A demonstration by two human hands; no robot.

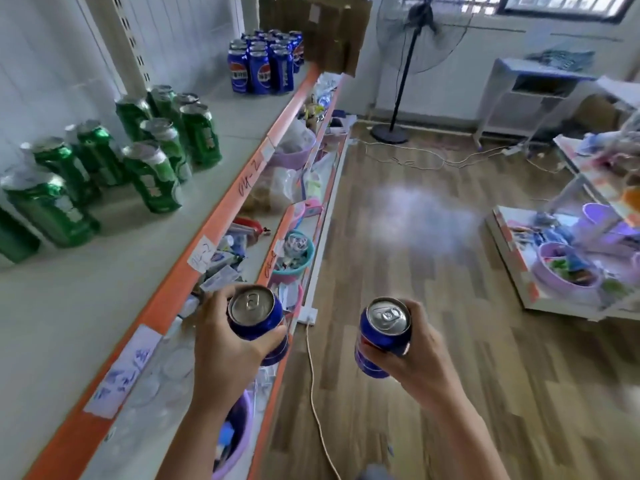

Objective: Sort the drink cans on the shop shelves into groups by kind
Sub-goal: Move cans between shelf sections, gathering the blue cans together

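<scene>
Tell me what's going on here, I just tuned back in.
A person is sorting cans on the top shelf. Each hand holds one blue can: the left hand grips a can over the shelf's orange edge, the right hand holds another over the floor. Green cans stand grouped on the near part of the shelf, and blue cans are clustered at the far end.

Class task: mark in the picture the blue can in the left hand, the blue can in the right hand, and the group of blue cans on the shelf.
Left-hand blue can (250,304), head view, silver lid.
Right-hand blue can (388,315), head view, silver lid.
Blue can group (260,71), head view, front can's side.
</scene>
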